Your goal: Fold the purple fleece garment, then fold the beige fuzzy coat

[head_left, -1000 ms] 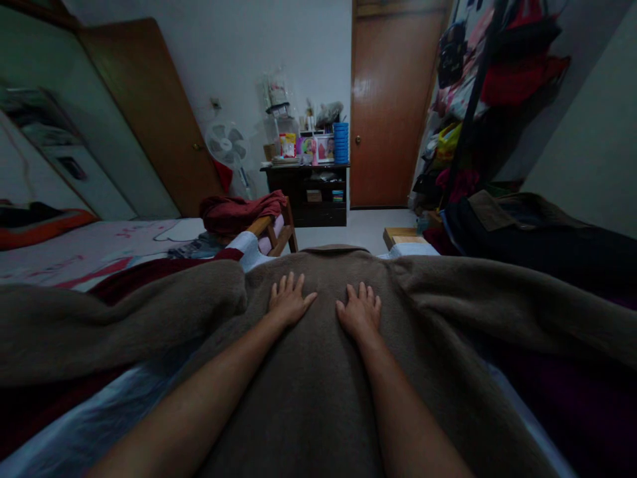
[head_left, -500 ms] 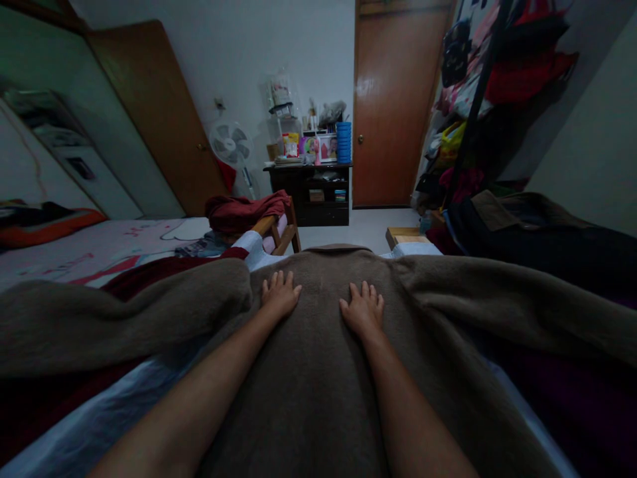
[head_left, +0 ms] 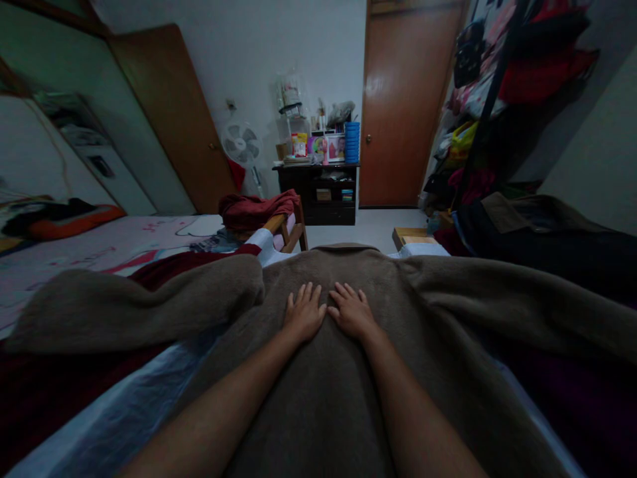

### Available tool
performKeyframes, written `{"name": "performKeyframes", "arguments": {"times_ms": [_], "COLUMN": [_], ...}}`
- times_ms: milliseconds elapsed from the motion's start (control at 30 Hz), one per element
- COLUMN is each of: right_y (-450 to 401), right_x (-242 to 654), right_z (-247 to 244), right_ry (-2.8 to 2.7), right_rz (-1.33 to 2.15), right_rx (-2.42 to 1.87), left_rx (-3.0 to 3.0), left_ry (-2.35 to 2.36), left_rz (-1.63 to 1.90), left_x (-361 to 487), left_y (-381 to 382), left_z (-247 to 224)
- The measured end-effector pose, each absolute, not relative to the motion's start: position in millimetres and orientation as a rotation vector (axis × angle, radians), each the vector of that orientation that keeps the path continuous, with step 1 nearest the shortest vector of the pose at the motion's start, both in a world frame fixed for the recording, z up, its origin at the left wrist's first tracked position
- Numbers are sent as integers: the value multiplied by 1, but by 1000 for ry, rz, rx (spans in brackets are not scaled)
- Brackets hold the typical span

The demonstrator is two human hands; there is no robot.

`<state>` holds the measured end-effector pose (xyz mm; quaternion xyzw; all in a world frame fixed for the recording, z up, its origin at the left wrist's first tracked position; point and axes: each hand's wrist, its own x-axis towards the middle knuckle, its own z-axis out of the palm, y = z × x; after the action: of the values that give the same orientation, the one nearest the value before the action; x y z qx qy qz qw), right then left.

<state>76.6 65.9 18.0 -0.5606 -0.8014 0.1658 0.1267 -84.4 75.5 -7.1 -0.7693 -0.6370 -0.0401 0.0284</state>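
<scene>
A brown fleecy coat (head_left: 318, 398) lies spread with its back up, collar at the far end and a sleeve stretched out to each side. Flat on its upper middle rests my left hand (head_left: 304, 312), fingers spread and pointing away from me. Close to its right, my right hand (head_left: 352, 309) also lies flat on the cloth with its fingers apart. The two thumbs nearly meet. Neither hand grips the fabric. Under the coat, a pale blue cover (head_left: 134, 392) and dark red cloth (head_left: 64, 382) show on the left.
A dark garment (head_left: 562, 245) is heaped at right. Beyond the coat's left shoulder, reddish cloth (head_left: 256, 209) hangs over a wooden frame (head_left: 294, 236). Farther back stand a fan (head_left: 242, 143), a dark cabinet (head_left: 323, 212) and a closed door (head_left: 411, 113).
My hands have come together toward the coat's middle and slightly nearer to me, staying flat. The view has shifted a little left, so the room appears farther right.
</scene>
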Motion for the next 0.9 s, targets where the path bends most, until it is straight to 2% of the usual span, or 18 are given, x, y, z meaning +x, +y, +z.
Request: {"name": "performKeyframes", "arguments": {"times_ms": [333, 533, 900], "right_y": [72, 80, 75], "right_x": [85, 106, 108], "right_z": [7, 4, -1], "right_ry": [-2051, -1919, -1837], "right_rz": [347, 328, 124], "right_rx": [-2023, -2184, -2168], "left_rx": [-2640, -2576, -2626], "left_ry": [-1757, -1884, -1906], "left_rz": [-172, -201, -202], "left_x": [-75, -48, -40], "left_y": [95, 111, 39], "left_z": [0, 1, -3]}}
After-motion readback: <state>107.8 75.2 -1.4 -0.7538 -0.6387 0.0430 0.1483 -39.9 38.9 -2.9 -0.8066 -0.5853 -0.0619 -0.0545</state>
